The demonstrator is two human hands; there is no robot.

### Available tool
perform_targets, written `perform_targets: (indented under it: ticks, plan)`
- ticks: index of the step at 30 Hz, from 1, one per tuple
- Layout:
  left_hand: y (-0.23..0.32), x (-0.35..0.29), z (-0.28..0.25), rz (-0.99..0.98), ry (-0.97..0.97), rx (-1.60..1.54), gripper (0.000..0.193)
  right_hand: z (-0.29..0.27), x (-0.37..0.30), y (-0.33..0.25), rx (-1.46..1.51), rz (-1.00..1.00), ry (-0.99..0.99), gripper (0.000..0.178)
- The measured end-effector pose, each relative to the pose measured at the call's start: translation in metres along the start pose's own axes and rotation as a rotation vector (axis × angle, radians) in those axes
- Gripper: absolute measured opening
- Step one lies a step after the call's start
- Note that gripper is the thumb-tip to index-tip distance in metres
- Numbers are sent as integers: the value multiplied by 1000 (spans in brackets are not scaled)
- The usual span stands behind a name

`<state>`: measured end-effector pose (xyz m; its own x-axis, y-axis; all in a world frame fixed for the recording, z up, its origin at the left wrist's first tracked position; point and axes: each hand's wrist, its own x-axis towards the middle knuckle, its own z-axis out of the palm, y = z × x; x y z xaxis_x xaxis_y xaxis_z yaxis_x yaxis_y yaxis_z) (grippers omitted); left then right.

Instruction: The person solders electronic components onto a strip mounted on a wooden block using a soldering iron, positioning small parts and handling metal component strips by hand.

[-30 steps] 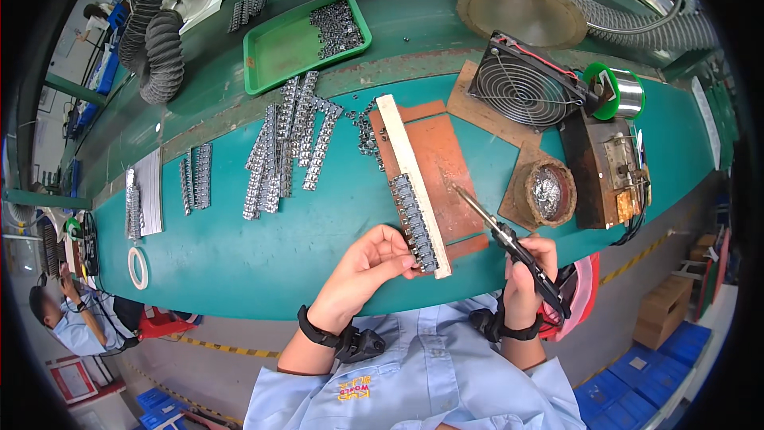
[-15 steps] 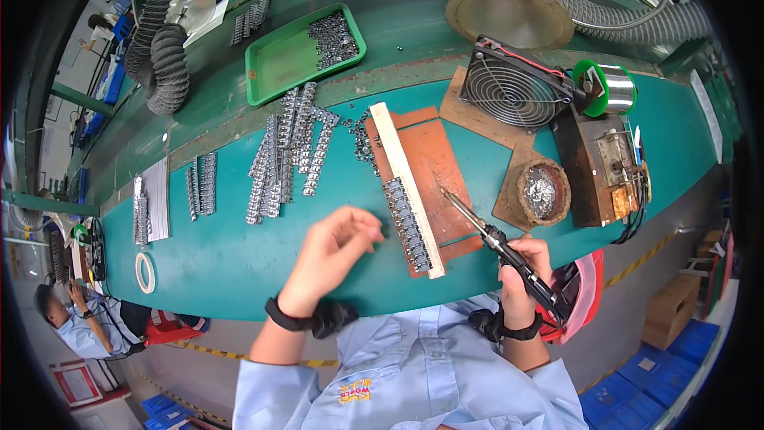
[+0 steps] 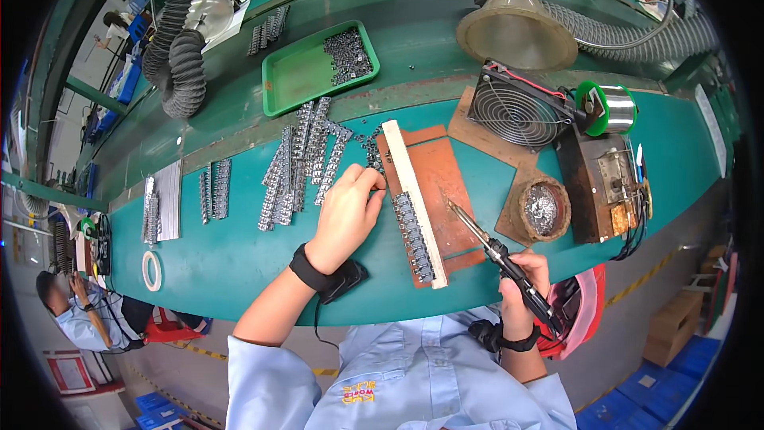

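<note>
My right hand (image 3: 521, 283) is wrapped round a black-handled soldering iron (image 3: 501, 255). The iron's tip hangs over an orange-brown board (image 3: 446, 179). My left hand (image 3: 348, 215) reaches toward the loose small parts (image 3: 370, 147) at the board's upper left. Its thumb and index finger are drawn together; anything between them is too small to make out. A pale wooden strip (image 3: 414, 203) lies along the board, and against its left side sits a row of small dark metal components (image 3: 412, 239). My left hand is just left of that strip.
Strips of components (image 3: 298, 163) lie left of my left hand. Behind is a green tray (image 3: 298, 80) of small parts. On the right stand a black fan (image 3: 517, 99), a solder wire spool (image 3: 609, 107), a round pot (image 3: 545, 207) and a soldering station (image 3: 593, 175). A tape roll (image 3: 151, 271) lies left.
My left hand has moved forward and slightly right, to the loose parts, and its fingers have drawn together. My right hand keeps the soldering iron almost where it was. The view has shifted slightly.
</note>
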<state>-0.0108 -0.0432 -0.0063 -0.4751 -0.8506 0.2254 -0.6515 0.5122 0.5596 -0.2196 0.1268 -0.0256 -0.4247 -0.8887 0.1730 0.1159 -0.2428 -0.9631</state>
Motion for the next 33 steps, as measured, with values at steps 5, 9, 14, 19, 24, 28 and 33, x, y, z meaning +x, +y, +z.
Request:
perform_targets:
  ticks: [5,9,14,19,24,28,33]
  plan:
    - [-1,-4,-6,-42,3,-82,12,0,1,-1,-4,-3,9,33]
    - [-4,-11,-13,-105,-16,-187,13,1,2,-2,-22,-8,4,32]
    - [2,-20,-21,-60,-54,-92,15,1,2,-3,-23,-19,2,32]
    - [2,-22,-22,-110,-71,-122,16,3,1,-2,-23,-22,3,32]
    - [-1,-22,-20,-126,-42,-74,14,3,1,-5,-13,6,4,32]
    - [0,-23,-23,-107,-13,-74,12,2,2,-3,-31,-11,1,32]
    - [3,-26,-33,-79,-41,-89,9,2,2,-5,-39,-11,3,32]
